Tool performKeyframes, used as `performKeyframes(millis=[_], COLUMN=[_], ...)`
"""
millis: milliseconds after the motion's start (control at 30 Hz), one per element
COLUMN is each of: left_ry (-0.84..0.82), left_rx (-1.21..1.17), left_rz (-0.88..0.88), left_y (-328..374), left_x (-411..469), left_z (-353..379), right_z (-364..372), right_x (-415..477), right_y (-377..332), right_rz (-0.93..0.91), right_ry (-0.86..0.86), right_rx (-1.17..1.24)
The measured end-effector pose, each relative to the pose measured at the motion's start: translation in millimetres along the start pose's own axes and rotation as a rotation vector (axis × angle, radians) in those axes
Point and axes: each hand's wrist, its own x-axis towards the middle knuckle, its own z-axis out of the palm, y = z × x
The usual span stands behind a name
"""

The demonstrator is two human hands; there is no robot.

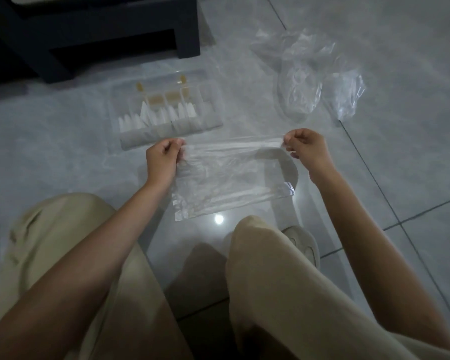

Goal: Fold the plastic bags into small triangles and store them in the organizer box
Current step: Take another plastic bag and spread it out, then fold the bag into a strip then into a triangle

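Between left hand (163, 162), right hand (308, 149): bag (231, 178)

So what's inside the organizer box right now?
The organizer box holds a row of white folded triangles, with tan patches in compartments behind. Their lower parts blur behind the frosted front wall.

The clear plastic bag (226, 178) was spread flat and wide, held up by its two upper corners. Just behind it lay the transparent organizer box (211, 96), with white folded triangles (153, 116) standing in a row inside. Crumpled clear bags (304, 81) lay well apart, at the right.
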Motion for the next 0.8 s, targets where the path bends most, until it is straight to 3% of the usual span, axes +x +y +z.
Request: performKeyframes(millis=[133,267,400,467,533,567,667,800], left_ry=[-0.034,-0.074,-0.046,0.06,0.149,0.148,-0.025,-0.275], left_rx=[0.098,0.105,0.126,0.155,0.259,0.356,0.841,1.174], left_rz=[0.121,0.184,0.182,0.152,0.146,0.215,0.53,0.458], left_y=[-1.7,-6.2,-8.3,-2.6,5.2,8.3,1.9,-25.8], left_x=[0.1,6.2,5.8,-0.8,-11.0,-17.3,-31.5,-31.6], left_z=[-0.6,-1.8,0.4,1.0,-1.3,-2.3,-1.3,3.3], right_z=[7.4,10.6,16.7,26.1,39.6,48.2,79.9,116.3], right_x=[-1.6,-1.3,6.4,5.4,-3.0,-9.6,-26.0,-36.8], right_y=[1.4,2.9,3.3,2.7,4.0,3.0,0.5,14.2], right_rz=[-0.058,-0.147,-0.093,-0.105,-0.25,-0.358,-0.573,-0.704], right_ry=[0.058,0.163,0.192,0.215,0.283,0.288,0.04,-0.276], right_rx=[0.064,-0.021,-0.081,-0.327,-0.733,-0.825,-0.872,-1.065])
